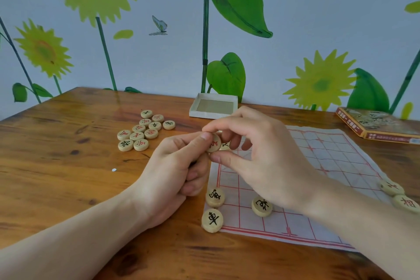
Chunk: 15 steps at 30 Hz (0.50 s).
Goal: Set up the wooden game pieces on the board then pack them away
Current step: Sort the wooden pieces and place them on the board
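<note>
One view only, worn on the head, looking forward and down across the tabletop toward the wall behind it. It sits close: both forearms run in from the bottom edge, and the hands meet near the middle over the board. Wide lens, edges bending.

Left hand, right hand: both bare, no rings, no watch. Forearms bare, no sleeves in view.
</note>
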### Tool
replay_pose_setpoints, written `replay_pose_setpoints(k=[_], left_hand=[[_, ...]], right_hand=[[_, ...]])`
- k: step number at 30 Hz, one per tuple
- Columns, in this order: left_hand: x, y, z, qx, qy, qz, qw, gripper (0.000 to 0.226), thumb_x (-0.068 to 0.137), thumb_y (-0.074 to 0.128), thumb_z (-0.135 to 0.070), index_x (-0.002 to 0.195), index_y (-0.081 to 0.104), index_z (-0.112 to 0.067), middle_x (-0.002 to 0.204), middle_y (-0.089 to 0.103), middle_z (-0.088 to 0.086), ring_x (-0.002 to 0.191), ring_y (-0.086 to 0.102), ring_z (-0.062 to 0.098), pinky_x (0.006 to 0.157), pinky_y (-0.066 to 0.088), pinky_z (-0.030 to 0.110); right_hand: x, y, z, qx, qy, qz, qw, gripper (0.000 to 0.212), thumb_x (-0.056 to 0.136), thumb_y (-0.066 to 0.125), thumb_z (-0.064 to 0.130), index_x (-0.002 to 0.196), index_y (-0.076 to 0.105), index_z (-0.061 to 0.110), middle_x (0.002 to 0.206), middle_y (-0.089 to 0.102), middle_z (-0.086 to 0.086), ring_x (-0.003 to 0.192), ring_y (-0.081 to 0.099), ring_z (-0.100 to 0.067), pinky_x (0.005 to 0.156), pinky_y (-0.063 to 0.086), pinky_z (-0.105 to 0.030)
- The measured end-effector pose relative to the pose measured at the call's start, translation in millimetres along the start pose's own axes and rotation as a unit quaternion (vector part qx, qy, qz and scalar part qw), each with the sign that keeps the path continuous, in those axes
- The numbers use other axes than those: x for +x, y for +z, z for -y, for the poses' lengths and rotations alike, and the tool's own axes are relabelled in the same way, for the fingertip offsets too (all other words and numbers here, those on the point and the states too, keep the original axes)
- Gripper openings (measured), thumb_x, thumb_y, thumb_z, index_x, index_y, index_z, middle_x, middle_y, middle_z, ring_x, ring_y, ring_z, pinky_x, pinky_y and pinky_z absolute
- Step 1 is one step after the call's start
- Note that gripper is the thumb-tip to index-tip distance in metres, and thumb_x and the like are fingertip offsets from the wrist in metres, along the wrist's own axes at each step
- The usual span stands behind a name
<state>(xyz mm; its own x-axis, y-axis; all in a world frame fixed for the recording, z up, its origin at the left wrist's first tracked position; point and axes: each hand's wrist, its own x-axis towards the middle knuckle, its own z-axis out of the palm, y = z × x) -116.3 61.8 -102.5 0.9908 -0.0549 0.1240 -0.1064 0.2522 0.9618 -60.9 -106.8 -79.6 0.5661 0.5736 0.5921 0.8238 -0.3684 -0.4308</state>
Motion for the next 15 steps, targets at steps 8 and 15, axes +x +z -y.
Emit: replay_pose_setpoints(k=[8, 15], left_hand=[[1, -2, -3, -0.049, -0.004, -0.014, 0.999, 0.037, 0.099, 0.036, -0.029, 0.109, 0.065, -0.009, 0.058, 0.026, 0.002, 0.043, 0.021, 0.013, 0.05, 0.013, 0.031], [15, 23, -13, -0.078, -0.02, 0.008, 0.997, 0.021, 0.093, 0.031, -0.003, 0.095, 0.045, -0.018, 0.064, 0.031, 0.003, 0.038, 0.022, 0.01, 0.043, 0.012, 0.023]], right_hand=[[-2, -10, -4, 0.004, 0.004, -0.026, 1.0, 0.035, 0.079, 0.086, 0.015, 0.108, 0.071, 0.028, 0.096, 0.055, 0.021, 0.087, 0.056, -0.001, 0.077, 0.039, -0.005], [-21, -47, -10, -0.035, 0.054, -0.044, 0.997, 0.03, 0.082, 0.084, 0.022, 0.109, 0.073, 0.03, 0.095, 0.061, 0.019, 0.09, 0.058, -0.007, 0.077, 0.038, -0.006]])
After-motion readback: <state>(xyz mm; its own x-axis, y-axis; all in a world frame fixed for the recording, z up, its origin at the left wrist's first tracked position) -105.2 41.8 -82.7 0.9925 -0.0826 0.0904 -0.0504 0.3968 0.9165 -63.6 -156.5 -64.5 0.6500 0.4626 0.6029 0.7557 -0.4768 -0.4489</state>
